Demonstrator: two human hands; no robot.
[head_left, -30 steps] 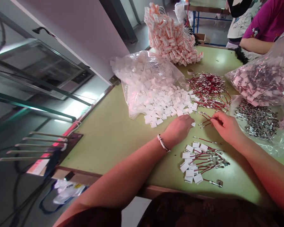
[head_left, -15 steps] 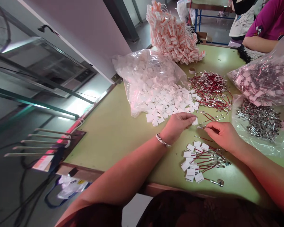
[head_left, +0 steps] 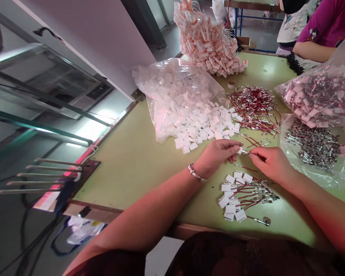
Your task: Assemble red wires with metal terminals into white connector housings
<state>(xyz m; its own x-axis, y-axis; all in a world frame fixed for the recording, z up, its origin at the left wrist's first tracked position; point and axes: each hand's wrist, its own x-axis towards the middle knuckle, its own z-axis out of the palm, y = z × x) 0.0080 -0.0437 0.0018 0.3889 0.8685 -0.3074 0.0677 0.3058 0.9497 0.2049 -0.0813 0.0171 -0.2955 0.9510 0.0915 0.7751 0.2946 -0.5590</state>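
- The left hand hovers just above a green table, thumb and forefinger pinched on a small white plastic tab at the fingertips.
- The right hand faces it, fingers closed on a thin red wire with a metal end; its tip meets the tab between the two hands. Whether the wire is already seated in the tab is too small to tell.
- Just beside the hands, nearer the body, lies a small pile of finished tab-and-wire pieces.
- Beyond the left hand, loose white tabs spill from a clear plastic bag.
- Beyond the right hand lies a heap of red wires.
- To the right sit two more clear bags, one of metal parts.
- At the far edge of the table stands a tall orange-and-white bundle, and another person's arm rests there.
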